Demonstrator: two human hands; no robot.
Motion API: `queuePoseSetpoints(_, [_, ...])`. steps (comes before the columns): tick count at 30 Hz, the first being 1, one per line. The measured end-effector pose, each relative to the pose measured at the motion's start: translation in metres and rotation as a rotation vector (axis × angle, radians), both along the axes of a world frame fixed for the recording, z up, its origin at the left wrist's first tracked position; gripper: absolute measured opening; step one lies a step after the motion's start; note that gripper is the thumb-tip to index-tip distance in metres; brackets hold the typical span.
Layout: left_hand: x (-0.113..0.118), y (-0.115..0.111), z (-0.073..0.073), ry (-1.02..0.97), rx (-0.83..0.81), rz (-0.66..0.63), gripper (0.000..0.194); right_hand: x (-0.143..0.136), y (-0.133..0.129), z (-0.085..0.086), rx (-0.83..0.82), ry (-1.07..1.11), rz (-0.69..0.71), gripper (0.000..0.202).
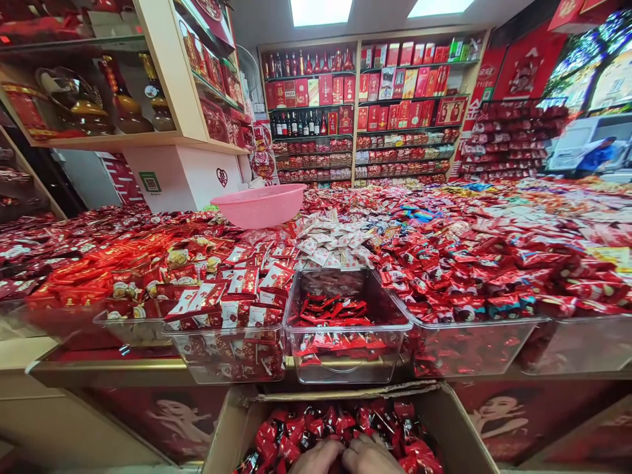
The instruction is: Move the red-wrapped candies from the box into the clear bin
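The left hand [318, 457] and the right hand [371, 455] are side by side in a brown box [464, 431], down among shiny red sweets [296, 428]. The fingers are tucked into the pile, so nobody can tell how wide each hand is or what it has hold of. Tall box walls stand on both sides, and the far edge is near the front of the surface [118, 368]. Past that edge is a clear middle tub [345, 370]. Its red packets [336, 309] lie low, with room up to the rim. A full left tub [227, 359] and a full right tub [469, 352] sit close beside it. White packets [336, 242] heap up behind, and a pink basket [259, 204] sits farther back.
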State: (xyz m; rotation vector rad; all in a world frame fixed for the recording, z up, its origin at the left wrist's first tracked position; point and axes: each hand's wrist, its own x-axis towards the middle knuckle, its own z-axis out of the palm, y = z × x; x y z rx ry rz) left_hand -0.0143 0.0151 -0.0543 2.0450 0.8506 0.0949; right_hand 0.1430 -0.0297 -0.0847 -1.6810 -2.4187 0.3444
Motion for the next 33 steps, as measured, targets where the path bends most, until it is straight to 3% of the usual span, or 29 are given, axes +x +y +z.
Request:
queuePoseSetpoints(3, [-0.002, -0.001, 0.002, -0.19, -0.082, 0.062, 0.04, 0.005, -0.003, 0.028, -0.123, 0.249, -0.015, 0.019])
queuePoseSetpoints(6, [-0.001, -0.003, 0.003, -0.419, -0.291, 0.249, 0.034, 0.009, -0.005, 0.057, -0.134, 0.59, -0.14, 0.028])
queuePoseSetpoints(8, [0.001, -0.005, 0.007, -0.526, -0.376, 0.371, 0.023, 0.011, -0.005, 0.069, -0.144, 0.796, -0.235, 0.024])
queuePoseSetpoints(13, [0.008, -0.01, 0.029, -0.593, -0.428, 0.56, 0.02, 0.013, 0.0, 0.073, -0.271, 1.243, -0.357, 0.022])
queuePoseSetpoints(18, [0.013, -0.014, 0.044, -0.619, -0.538, 0.548, 0.021, 0.015, -0.002, 0.076, -0.438, 1.51, -0.409, 0.025])
queuePoseSetpoints(21, [0.013, -0.015, 0.045, -0.601, -0.533, 0.529, 0.02, 0.016, -0.003, 0.077, -0.447, 1.51, -0.426, 0.025])
queuePoseSetpoints(26, [0.013, -0.017, 0.042, -0.57, -0.479, 0.515, 0.026, 0.014, -0.007, 0.076, -0.331, 1.263, -0.355, 0.023])
queuePoseSetpoints(28, [0.014, -0.018, 0.04, -0.579, -0.485, 0.596, 0.022, 0.011, -0.011, 0.076, -0.193, 1.128, -0.323, 0.021])
queuePoseSetpoints(31, [0.015, -0.017, 0.037, -0.672, -0.62, 0.716, 0.022, 0.006, -0.02, 0.076, 0.114, 0.827, -0.242, 0.022])
queuePoseSetpoints(33, [0.015, -0.017, 0.036, -0.718, -0.695, 0.73, 0.021, 0.002, -0.025, 0.078, 0.225, 0.643, -0.163, 0.025])
